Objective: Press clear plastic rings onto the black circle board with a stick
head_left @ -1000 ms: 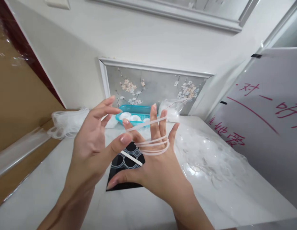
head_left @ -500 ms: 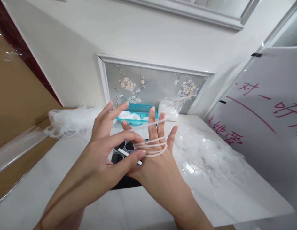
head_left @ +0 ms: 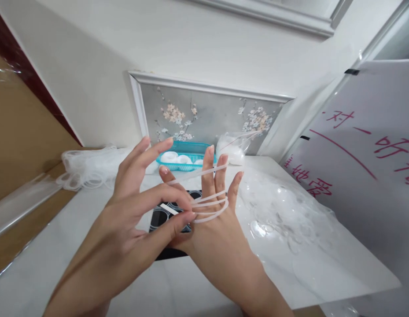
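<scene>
Thin white translucent tubing [head_left: 212,204] loops several times around the fingers of my right hand [head_left: 217,237]. That hand is raised, its fingers spread apart inside the loops. My left hand [head_left: 134,220] pinches the loops between thumb and index finger at their left side, with its other fingers lifted. One strand slants up across the right hand's fingers, above the other loops. Behind the hands, a black sheet with ring patterns [head_left: 158,217] lies on the table, partly hidden, and a short white strip [head_left: 169,208] shows over it.
A blue basket [head_left: 191,146] with white rolls stands at the back beside a clear bag [head_left: 233,149] of white material. Bundled clear tubing [head_left: 88,169] lies at the left, loose clear rings [head_left: 283,211] at the right of the white table [head_left: 356,273]. A whiteboard [head_left: 382,101] stands at right.
My left thumb and index finger have closed on the loops and drawn them slightly left. The right hand's fingers remain spread inside the loops.
</scene>
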The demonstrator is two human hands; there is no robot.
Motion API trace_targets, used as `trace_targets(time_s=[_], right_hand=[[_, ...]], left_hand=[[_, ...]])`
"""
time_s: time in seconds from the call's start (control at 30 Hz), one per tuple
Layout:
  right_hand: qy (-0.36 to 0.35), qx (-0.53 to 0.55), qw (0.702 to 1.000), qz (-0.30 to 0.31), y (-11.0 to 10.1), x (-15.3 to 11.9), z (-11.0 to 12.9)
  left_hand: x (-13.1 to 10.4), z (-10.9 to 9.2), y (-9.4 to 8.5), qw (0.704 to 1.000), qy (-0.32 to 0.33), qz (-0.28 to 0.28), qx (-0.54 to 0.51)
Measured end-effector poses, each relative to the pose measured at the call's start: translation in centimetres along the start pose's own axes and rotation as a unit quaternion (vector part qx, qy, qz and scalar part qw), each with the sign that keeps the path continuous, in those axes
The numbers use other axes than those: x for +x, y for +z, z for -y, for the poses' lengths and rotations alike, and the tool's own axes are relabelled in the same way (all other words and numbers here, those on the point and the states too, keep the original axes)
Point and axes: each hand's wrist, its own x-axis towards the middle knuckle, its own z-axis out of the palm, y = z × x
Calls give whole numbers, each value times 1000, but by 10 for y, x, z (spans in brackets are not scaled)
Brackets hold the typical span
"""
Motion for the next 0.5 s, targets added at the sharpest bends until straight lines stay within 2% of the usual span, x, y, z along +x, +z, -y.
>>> trace_targets(time_s=[0.2, 0.5], right_hand=[[2, -2, 1000, 19, -2, 0, -1], [-11, 21, 1000, 19, -4, 0, -2]], left_hand=[[-1, -5, -2, 999, -17, -29, -26], [-2, -2, -1, 999, 26, -4, 39]])
